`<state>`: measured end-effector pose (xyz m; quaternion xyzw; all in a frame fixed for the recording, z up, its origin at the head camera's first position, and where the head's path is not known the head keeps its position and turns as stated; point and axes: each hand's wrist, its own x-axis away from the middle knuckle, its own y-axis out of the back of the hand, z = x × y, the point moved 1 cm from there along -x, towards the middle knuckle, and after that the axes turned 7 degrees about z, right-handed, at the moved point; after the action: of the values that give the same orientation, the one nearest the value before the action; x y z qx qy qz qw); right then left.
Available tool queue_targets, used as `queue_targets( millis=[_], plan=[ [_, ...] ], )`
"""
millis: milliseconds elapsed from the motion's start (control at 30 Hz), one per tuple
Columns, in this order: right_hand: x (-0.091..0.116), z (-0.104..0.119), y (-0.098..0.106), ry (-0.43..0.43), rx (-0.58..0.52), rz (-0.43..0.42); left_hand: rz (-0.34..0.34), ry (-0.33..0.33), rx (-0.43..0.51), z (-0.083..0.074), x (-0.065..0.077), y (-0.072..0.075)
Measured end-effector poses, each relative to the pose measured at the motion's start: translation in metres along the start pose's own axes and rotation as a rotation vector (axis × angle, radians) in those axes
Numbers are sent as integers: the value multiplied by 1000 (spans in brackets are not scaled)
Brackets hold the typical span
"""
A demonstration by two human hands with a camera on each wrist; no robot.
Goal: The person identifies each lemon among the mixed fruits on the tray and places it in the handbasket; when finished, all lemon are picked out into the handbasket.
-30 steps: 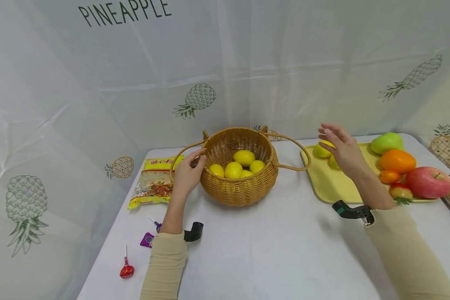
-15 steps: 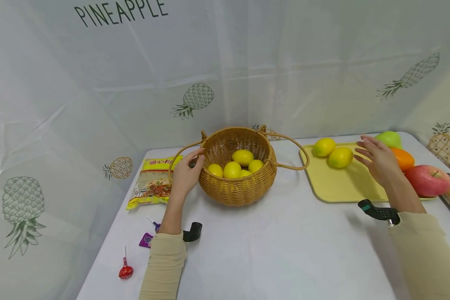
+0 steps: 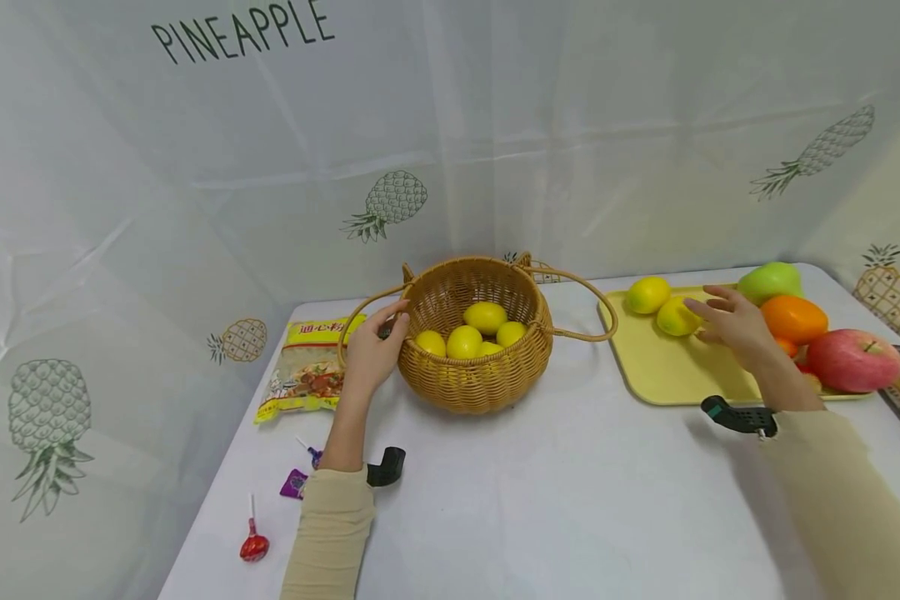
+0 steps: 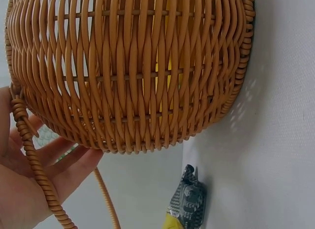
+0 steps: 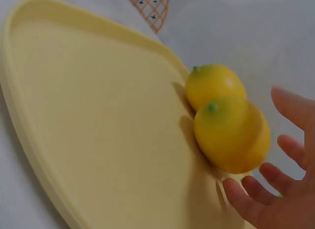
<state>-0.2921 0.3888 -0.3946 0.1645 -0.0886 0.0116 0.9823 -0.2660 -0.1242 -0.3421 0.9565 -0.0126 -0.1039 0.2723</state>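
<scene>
A round wicker basket (image 3: 474, 383) holds several lemons (image 3: 465, 342). My left hand (image 3: 375, 346) rests against its left side at the rim. In the left wrist view, the fingers (image 4: 74, 165) lie fairly straight along the outer wall, and a wicker handle (image 4: 37, 160) crosses the palm. At the right, my right hand (image 3: 738, 329) reaches over the yellow tray (image 3: 656, 387), fingers spread beside the nearer of two lemons (image 5: 231, 135). A small gap shows between the fingertips and that lemon in the right wrist view. The other lemon (image 3: 648, 295) sits just behind it.
Right of my right hand are a green fruit (image 3: 771, 282), an orange fruit (image 3: 795, 318) and a red apple (image 3: 855, 360). A yellow food packet (image 3: 307, 367) lies left of the basket. Nearer, a red lollipop (image 3: 254, 546) and a purple-wrapped candy (image 3: 294, 483) lie on the table.
My right hand has moved right over the tray, then back left and down to the nearer lemon. The left hand stays at the basket.
</scene>
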Motion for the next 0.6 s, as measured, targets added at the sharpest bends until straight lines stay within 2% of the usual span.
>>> queue_targets(
  millis=[300,600],
  plan=[
    [-8,4,-16,-9,128,-6,6,-10,-3,2,0,0],
    [-3,4,-16,-6,161,-77,5,-16,-3,1,-1,2]
  ],
)
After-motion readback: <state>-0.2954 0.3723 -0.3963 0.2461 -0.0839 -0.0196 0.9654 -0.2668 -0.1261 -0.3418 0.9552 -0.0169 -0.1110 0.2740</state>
